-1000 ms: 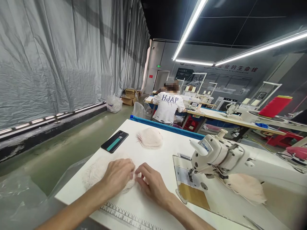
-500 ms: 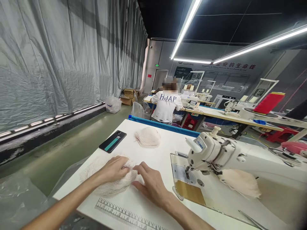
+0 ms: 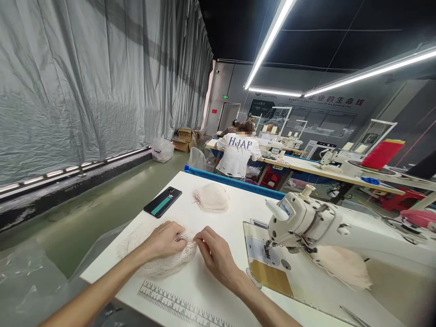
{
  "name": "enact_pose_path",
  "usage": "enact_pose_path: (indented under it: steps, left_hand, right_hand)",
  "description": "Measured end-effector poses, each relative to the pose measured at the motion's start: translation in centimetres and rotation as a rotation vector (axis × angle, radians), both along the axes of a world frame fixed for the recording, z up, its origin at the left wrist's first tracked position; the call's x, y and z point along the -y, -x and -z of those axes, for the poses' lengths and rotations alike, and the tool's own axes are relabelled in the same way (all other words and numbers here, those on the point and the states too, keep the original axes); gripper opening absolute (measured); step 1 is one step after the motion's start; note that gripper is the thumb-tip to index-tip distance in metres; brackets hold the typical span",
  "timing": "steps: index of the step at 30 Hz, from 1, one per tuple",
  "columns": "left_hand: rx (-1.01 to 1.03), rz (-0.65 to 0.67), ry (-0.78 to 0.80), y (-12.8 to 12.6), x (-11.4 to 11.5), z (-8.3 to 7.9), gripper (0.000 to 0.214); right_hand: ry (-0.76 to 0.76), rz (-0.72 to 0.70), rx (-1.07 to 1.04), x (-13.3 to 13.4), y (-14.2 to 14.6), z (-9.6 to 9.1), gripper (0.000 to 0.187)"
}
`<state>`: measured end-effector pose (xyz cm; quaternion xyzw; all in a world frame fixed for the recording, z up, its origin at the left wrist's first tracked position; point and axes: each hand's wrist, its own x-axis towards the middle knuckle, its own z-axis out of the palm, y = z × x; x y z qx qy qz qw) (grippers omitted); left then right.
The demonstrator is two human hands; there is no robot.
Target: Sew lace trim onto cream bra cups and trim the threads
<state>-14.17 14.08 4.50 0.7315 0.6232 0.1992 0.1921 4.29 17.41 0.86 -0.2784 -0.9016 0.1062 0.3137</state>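
Note:
My left hand (image 3: 164, 239) lies curled on a pile of white lace pieces (image 3: 155, 263) near the front left of the white table (image 3: 235, 218), its fingers gripping the top piece. My right hand (image 3: 214, 254) pinches the edge of the same lace beside it. Both hands are closed on the fabric. A second stack of pinkish lace pieces (image 3: 211, 198) sits farther back on the table. To the right stands a white sewing machine (image 3: 306, 222), with more pale fabric (image 3: 344, 268) lying under its arm.
A black phone (image 3: 162, 201) lies at the table's left edge. A printed ruler (image 3: 184, 306) runs along the front edge. Clear plastic sheeting (image 3: 30, 277) hangs at the left. A person in a white shirt (image 3: 238, 154) sits at a farther table with more sewing machines.
My right hand's fingers have drawn in from flat on the table to a pinch on the lace edge. My left hand has curled tighter on the pile.

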Motion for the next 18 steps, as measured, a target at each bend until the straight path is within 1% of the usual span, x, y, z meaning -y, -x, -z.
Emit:
enact_pose_path:
  steps: [3, 7, 13, 18]
  left_hand:
    - [0.072, 0.022, 0.015, 0.45, -0.27, 0.21, 0.03]
    - [0.121, 0.013, 0.004, 0.58, -0.37, 0.01, 0.029]
    - [0.125, 0.011, 0.004, 0.57, -0.07, -0.28, 0.029]
    - [0.109, 0.0, -0.003, 0.33, -0.19, -0.58, 0.031]
  right_hand:
    - [0.014, 0.002, 0.003, 0.27, -0.24, 0.24, 0.009]
    - [0.011, 0.019, 0.013, 0.36, 0.21, 0.2, 0.011]
    - [0.012, -0.007, 0.026, 0.44, 0.4, -0.08, 0.014]
    - [-0.017, 0.065, 0.025, 0.25, 0.46, 0.26, 0.019]
